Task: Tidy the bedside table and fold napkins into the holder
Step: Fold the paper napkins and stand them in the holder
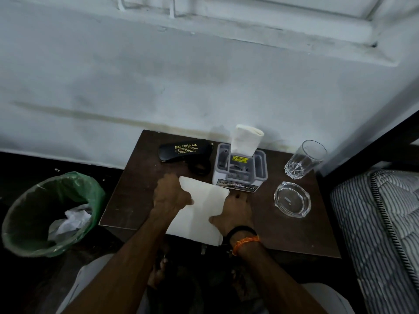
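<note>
Fingers of the left hand lie on the left edge of a white napkin, thumb flat on top; the right hand presses its right edge, fingers spread. That napkin overhangs the front edge of the dark bedside table. One folded napkin stands in the holder at the back edge. One spectacle case, one glass, one ashtray. One bin stands on the floor, left.

head view (close) looks down onto table.
</note>
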A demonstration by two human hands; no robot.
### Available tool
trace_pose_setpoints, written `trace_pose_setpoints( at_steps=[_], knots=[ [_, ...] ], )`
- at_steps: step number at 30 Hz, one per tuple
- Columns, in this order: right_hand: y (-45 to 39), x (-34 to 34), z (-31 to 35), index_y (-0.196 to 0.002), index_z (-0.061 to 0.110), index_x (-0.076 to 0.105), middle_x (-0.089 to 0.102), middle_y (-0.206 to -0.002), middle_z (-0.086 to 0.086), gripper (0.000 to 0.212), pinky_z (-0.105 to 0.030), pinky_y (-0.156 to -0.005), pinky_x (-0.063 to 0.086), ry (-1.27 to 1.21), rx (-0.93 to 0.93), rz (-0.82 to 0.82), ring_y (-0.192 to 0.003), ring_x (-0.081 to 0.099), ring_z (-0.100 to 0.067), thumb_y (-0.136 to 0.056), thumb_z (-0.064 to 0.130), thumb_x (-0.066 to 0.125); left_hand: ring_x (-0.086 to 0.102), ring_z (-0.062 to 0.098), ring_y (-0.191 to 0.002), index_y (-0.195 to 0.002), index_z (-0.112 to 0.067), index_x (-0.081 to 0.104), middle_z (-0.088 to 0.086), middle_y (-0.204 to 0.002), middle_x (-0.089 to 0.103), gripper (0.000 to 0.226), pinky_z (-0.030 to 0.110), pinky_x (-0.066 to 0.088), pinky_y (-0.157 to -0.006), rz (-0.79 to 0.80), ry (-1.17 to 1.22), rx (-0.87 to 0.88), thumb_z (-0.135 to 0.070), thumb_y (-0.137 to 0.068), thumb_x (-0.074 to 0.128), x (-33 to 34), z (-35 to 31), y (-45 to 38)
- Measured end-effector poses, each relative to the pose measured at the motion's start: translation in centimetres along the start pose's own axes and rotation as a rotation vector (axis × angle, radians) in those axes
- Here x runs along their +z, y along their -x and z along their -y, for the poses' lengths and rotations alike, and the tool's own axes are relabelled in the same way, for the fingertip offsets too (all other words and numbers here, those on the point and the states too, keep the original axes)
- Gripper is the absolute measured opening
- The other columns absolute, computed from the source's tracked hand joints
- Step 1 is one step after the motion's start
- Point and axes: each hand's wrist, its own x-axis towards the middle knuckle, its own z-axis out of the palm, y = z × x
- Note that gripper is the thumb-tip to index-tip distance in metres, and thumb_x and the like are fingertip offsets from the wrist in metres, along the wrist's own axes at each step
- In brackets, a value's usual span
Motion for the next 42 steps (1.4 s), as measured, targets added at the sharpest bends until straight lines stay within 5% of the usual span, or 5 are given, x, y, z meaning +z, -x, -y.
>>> trace_pose_setpoints(
  at_steps=[8, 24, 28, 32, 42],
  knots=[
    [-0.3, 0.3, -0.2, -0.137, 0.007, 0.041, 0.047, -0.138, -0.015, 0.081, -0.034, -0.106, 0.042, -0.133, 0.046, -0.012, -0.128, 0.047, -0.030, -0.072, 0.030, 0.083, 0.055, 0.033, -0.119, -0.131, -0.004, 0.050, 0.015, -0.129, 0.057, 0.087, 0.046, 0.049, -0.100, 0.102, 0.209, -0.115, -0.023, -0.059, 0.093, -0.4, -0.4, 0.6],
    [-1.4, -1.1, -2.3, -0.134, 0.010, 0.049, 0.059, -0.130, -0.008, 0.103, -0.037, -0.097, 0.050, -0.541, 0.130, 0.071, -0.120, 0.058, -0.029, -0.048, 0.039, 0.097, 0.063, 0.024, -0.094, -0.103, -0.012, 0.062, 0.008, -0.102, 0.067, 0.046, 0.042, 0.053, -0.090, 0.317, 0.477, 0.001, 0.001, -0.064, 0.085, -3.3, -0.1, 1.5],
    [-1.7, -2.7, -2.9, -0.114, 0.016, 0.069, 0.075, -0.110, 0.002, 0.063, -0.029, -0.079, 0.054, -0.964, 0.062, 0.283, -0.100, 0.069, -0.014, -0.057, 0.024, 0.096, 0.069, 0.032, -0.103, -0.111, -0.009, 0.070, 0.009, -0.106, 0.075, 0.054, 0.053, 0.054, -0.094, 0.396, 0.580, 0.098, 0.004, -0.061, 0.084, -5.0, 0.1, 1.6],
    [-1.0, -4.0, -2.3, -0.119, 0.010, 0.068, 0.074, -0.115, -0.003, 0.053, -0.039, -0.096, 0.054, -1.224, -0.114, 0.452, -0.110, 0.069, -0.021, -0.069, 0.001, 0.085, 0.070, 0.032, -0.101, -0.110, -0.005, 0.070, 0.011, -0.105, 0.076, 0.049, 0.049, 0.056, -0.090, 0.401, 0.704, 0.174, 0.009, -0.064, 0.080, -6.2, -0.4, 2.1],
    [-0.6, -5.7, -0.8, -0.123, 0.006, 0.065, 0.072, -0.119, -0.010, 0.053, -0.045, -0.091, 0.057, -1.358, -0.361, 0.122, -0.110, 0.069, -0.026, -0.074, -0.008, 0.078, 0.070, 0.029, -0.103, -0.113, -0.007, 0.069, 0.014, -0.110, 0.073, 0.047, 0.042, 0.059, -0.080, 0.285, 0.970, 0.455, 0.006, -0.069, 0.078, -5.9, -2.1, 3.9]
  ],
)
